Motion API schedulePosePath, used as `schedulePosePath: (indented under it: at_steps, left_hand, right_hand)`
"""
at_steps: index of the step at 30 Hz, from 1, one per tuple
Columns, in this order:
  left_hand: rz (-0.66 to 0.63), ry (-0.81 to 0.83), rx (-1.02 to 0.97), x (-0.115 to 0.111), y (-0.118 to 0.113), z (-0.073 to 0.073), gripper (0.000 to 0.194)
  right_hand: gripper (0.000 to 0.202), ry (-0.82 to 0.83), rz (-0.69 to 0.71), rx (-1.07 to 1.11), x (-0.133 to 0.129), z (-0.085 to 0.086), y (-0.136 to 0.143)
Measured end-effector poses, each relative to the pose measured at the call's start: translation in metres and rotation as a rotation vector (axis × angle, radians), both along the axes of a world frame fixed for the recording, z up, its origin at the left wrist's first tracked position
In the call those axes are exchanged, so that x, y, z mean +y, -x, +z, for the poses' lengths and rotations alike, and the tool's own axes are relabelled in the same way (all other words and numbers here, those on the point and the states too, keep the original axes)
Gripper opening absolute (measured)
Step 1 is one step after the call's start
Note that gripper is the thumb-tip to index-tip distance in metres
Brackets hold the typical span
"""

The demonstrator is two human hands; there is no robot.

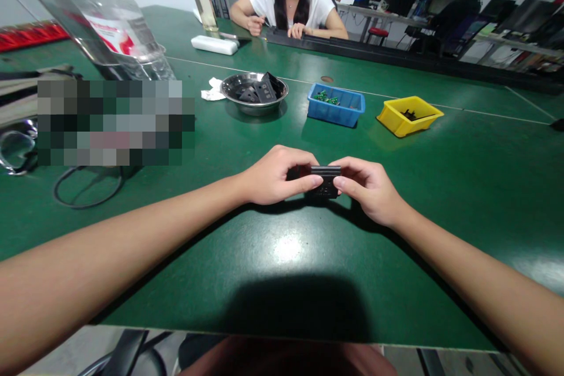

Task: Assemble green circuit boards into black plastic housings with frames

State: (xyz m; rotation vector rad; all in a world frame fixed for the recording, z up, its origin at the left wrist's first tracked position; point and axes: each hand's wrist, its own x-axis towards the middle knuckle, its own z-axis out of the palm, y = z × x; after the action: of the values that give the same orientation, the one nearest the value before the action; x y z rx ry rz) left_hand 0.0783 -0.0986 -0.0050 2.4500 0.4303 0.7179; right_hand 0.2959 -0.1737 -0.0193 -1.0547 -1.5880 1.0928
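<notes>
Pinching a small black part (326, 188) from both sides, in front of the blue bin (333, 113), on the wearer's side of it. With the left hand (282, 176), gripping the part's left end, thumb laid on the near face and fingers curled behind. With the right hand (374, 188), gripping the right end in much the same way, thumb tip close to the other thumb. Showing ridges along the part's upper edge; cannot tell whether touching the green table (264, 282) or held just above. Inside the blue bin, small green pieces (326, 97). To the right of the blue bin, a yellow bin (405, 126) with dark pieces (409, 115) in it. To the left of the blue bin, a steel bowl (255, 110) holding black parts (265, 91), one lettered SPD. Farther left of the blue bin, past the bowl, a crumpled white tissue (213, 91), and well apart at far left, a large clear bottle (118, 29) with a red-and-white label. Beyond the blue bin and a little left, seated across the table, a person in a white top (324, 6), hands near a long black bar (396, 57).
</notes>
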Motion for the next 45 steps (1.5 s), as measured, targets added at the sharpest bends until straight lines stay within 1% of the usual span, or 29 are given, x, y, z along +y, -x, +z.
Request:
schedulePosePath:
  at_steps: [6, 13, 18, 22, 25, 28, 32, 39, 45]
  left_hand:
    - [0.02, 0.015, 0.019, -0.0011, 0.0004, 0.0012, 0.038]
    - [0.021, 0.079, 0.031, -0.0004, -0.0005, 0.0, 0.041]
    - [0.03, 0.204, 0.047, 0.001, -0.0009, -0.0038, 0.045]
    - [-0.048, 0.298, 0.082, 0.0025, -0.0015, -0.0052, 0.042]
    - [-0.093, 0.37, 0.07, 0.0031, -0.0022, -0.0039, 0.041]
    - [-0.098, 0.415, 0.038, 0.0032, -0.0028, -0.0023, 0.042]
    - [-0.113, 0.412, 0.038, 0.0024, -0.0024, -0.0017, 0.038]
    - [-0.117, 0.335, 0.077, 0.0004, -0.001, -0.0025, 0.038]
    - [-0.098, 0.317, 0.113, -0.0002, -0.0008, -0.0037, 0.041]
  right_hand:
    - [0.031, -0.019, 0.0, -0.02, -0.0011, 0.0018, -0.0003]
    - [0.033, -0.042, -0.031, -0.057, -0.0023, 0.003, 0.0013]
    - [0.038, 0.006, -0.044, -0.004, -0.0008, 0.0024, 0.0039]
    - [0.038, 0.056, -0.061, 0.046, 0.0019, 0.0013, 0.0031]
    - [0.037, 0.103, -0.003, 0.122, 0.0028, -0.0008, 0.0015]
    - [0.048, 0.161, 0.093, 0.187, 0.0027, -0.0033, -0.0002]
    - [0.046, 0.201, 0.127, 0.194, 0.002, -0.0048, -0.0018]
    - [0.049, 0.238, 0.104, 0.153, 0.0013, -0.0019, -0.0016]
    - [0.052, 0.241, 0.101, 0.153, 0.0018, -0.0016, -0.0009]
